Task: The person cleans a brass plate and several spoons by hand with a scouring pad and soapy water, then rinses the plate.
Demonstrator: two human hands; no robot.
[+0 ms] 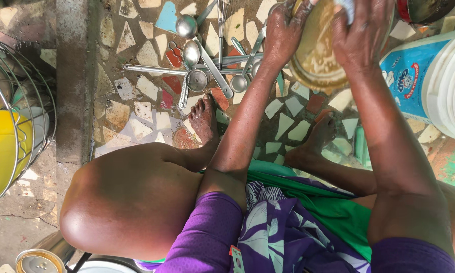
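Left hand [283, 28] grips the rim of a round metal bowl [316, 55] held tilted above the tiled floor [136, 108], right hand [361, 33] presses a pale cloth [347, 7] onto it, ladles [207, 65] lying just beside, white bucket [447, 81] near.

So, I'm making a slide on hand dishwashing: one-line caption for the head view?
Left hand steadies a soapy round dish while right hand scrubs it above ladles on mosaic floor.
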